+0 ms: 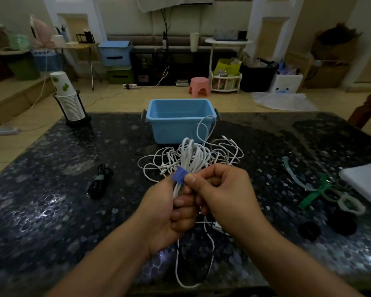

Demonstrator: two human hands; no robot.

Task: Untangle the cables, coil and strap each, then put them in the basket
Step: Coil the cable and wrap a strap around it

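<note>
My left hand [169,213] grips a coiled white cable [191,155] held upright above the table. A blue strap [179,175] wraps the coil's middle, and my right hand [221,189] pinches that strap with thumb and fingers. Loose ends of white and black cable hang below my hands toward the table's near edge. Behind the coil lies a tangle of white cables [223,151]. The blue basket [180,118] stands empty at the table's far middle. A strapped black cable [100,184] lies to the left.
A stack of paper cups in a black holder [70,103] stands at the far left corner. Green and pale straps [317,189] lie at the right beside a white flat object [366,181]. Two black round things [326,228] sit near the right edge.
</note>
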